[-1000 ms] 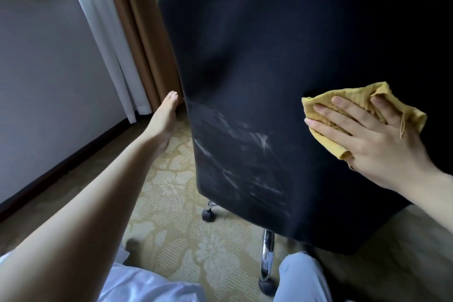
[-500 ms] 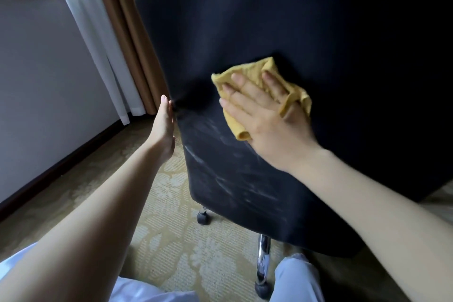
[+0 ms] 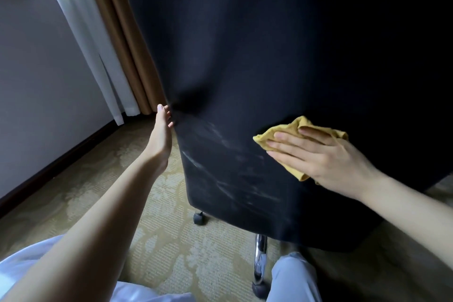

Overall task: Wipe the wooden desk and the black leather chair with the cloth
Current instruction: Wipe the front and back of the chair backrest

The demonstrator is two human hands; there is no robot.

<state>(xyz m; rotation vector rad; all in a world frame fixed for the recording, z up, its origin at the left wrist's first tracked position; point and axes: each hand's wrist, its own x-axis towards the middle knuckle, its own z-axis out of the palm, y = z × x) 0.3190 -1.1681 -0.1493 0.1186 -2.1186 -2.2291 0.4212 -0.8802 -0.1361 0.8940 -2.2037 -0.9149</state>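
Against the back of the smooth black leather chair [image 3: 245,56], your right hand's [image 3: 326,157] fingers [image 3: 289,144] lie straight, pressing a crumpled yellow cloth [image 3: 282,131] flat. Your left hand [image 3: 161,135] meets the chair's rounded left edge; its fingertips hide behind it, so their grip is unclear.

The chair [image 3: 245,68] is showing black leather, with pale whitish streaks smearing across its lower left corner. The cloth [image 3: 277,131] is glowing mustard yellow. The carpet [image 3: 171,252] is running olive-beige under a paler floral pattern. One curtain [image 3: 81,19] is hanging white and the other curtain [image 3: 115,19] tan brown, beside a greyish-lilac wall [image 3: 36,81] with a dark brown skirting [image 3: 61,162]. The chair leg [image 3: 259,260] is gleaming chrome, the caster [image 3: 199,218] is showing black, and the trousers [image 3: 294,279] are looking pale blue-grey.
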